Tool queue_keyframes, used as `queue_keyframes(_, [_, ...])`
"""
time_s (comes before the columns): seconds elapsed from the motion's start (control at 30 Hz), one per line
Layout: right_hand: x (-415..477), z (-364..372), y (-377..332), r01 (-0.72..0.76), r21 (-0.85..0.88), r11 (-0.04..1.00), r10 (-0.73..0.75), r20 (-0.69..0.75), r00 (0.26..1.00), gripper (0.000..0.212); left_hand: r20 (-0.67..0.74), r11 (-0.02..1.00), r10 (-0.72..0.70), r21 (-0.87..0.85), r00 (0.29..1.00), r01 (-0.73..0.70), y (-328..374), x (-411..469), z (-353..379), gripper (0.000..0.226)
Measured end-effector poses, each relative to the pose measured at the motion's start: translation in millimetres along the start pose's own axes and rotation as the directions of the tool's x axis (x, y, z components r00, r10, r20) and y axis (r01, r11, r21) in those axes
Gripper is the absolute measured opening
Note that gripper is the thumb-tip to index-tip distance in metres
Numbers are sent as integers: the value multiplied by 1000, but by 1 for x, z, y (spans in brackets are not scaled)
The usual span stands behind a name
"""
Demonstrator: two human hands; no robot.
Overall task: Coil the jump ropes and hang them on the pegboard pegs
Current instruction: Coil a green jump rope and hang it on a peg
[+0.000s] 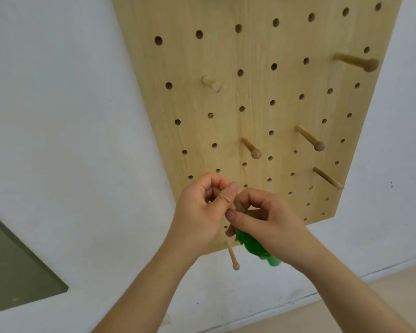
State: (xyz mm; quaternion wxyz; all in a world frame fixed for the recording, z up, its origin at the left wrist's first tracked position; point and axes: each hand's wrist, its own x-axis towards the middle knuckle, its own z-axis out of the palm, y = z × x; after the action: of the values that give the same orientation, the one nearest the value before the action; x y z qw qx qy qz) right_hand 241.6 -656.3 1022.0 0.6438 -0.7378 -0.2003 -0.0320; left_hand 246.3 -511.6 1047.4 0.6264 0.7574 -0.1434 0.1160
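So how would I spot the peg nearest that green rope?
Start at the wooden pegboard on the white wall and drop to its bottom edge, under the left hand and right hand holding the green jump rope. The lowest peg juts out beside the rope bundle. It alone overlaps the board's lower edge; other pegs sit higher.

Bare hands, left hand (pixel 198 212), right hand (pixel 269 219), bare forearms
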Motion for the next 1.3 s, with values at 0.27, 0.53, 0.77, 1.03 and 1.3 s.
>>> queue_keyframes(0.27, [13,37,-28,131,-25,991,-134,-182,974,16,24,964,-39,-263,999,44,6,20,-33,18])
queue_keyframes(0.53, [63,10,-62,132,131,983,-101,-217,971,27,332,901,3,-409,943,141,39,81,-46,13])
queue_keyframes(0.77, [120,-23,-66,79,180,980,-45,-188,981,25,-8,982,179,-62,984,-179,48,137,-35,15])
queue_keyframes(1.03, [175,-18,-35,97,214,972,-21,-333,943,21,-279,955,289,150,916,-256,36,177,-24,9])
queue_keyframes(1.3, [214,-27,-31,93,130,987,-49,-307,950,12,-334,936,273,308,902,-169,33,215,-28,11])
